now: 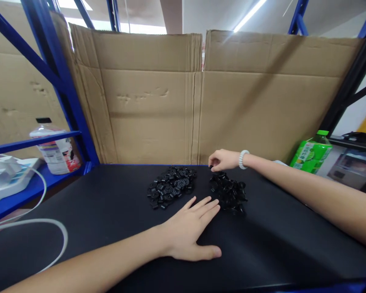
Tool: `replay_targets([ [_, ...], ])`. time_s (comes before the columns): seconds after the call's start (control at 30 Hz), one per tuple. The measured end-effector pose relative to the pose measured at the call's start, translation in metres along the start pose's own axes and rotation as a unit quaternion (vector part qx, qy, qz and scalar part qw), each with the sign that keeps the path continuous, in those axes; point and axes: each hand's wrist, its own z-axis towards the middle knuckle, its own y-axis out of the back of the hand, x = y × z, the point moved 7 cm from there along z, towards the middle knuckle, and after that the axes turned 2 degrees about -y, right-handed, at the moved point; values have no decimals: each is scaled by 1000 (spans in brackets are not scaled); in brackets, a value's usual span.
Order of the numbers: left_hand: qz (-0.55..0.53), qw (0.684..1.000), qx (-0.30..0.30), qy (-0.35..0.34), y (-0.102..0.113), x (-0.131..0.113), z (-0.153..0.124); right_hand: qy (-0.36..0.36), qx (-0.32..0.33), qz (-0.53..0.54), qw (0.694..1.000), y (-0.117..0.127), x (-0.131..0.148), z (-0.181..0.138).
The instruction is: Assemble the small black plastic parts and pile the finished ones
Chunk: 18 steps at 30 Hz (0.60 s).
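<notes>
My left hand (192, 232) lies flat on the black tabletop (116, 211), fingers stretched out and thumb apart, with nothing in it. Its fingertips are close to the near side of a pile of small black plastic parts (228, 191). Behind that pile, my right hand (222, 160) is closed in a pinch, a white beaded bracelet at its wrist. A small black piece (211, 167) shows at its fingertips; its exact kind is too small to tell. To the left sits a second pile, of black round perforated plastic parts (172, 186).
Cardboard panels (149, 101) stand along the back edge. On the left, a blue shelf frame (61, 93) holds a large bottle (56, 150) and a white power strip (9, 179); a white cable (62, 232) curls over the table. A green bottle (312, 152) is at the right.
</notes>
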Motion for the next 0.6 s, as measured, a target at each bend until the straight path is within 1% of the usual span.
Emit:
replay_targets([
  [0.07,8,1000,2,-11,0,2,2,-4,-3,14,1000,2,-7,-12],
  [0.17,32,999,-37,-13,7,0,1,-3,-29,45,999,1,-10,-27],
  [0.27,53,996,-72,1,15,0,-2,-8,-105,76,992,5,1,-43],
  [0.37,43,996,-78,13,15,6,-3,-13,-195,130,972,6,30,-62],
  [0.4,33,996,-82,15,14,9,-4,-8,-229,204,952,5,41,-69],
  [0.47,3,996,-91,15,12,14,-5,16,-256,323,911,-6,66,-82],
  [0.53,-35,993,-112,11,12,16,-7,29,-271,395,877,-22,85,-92],
  [0.6,-81,986,-147,3,16,14,-10,8,-274,452,849,-41,92,-99],
])
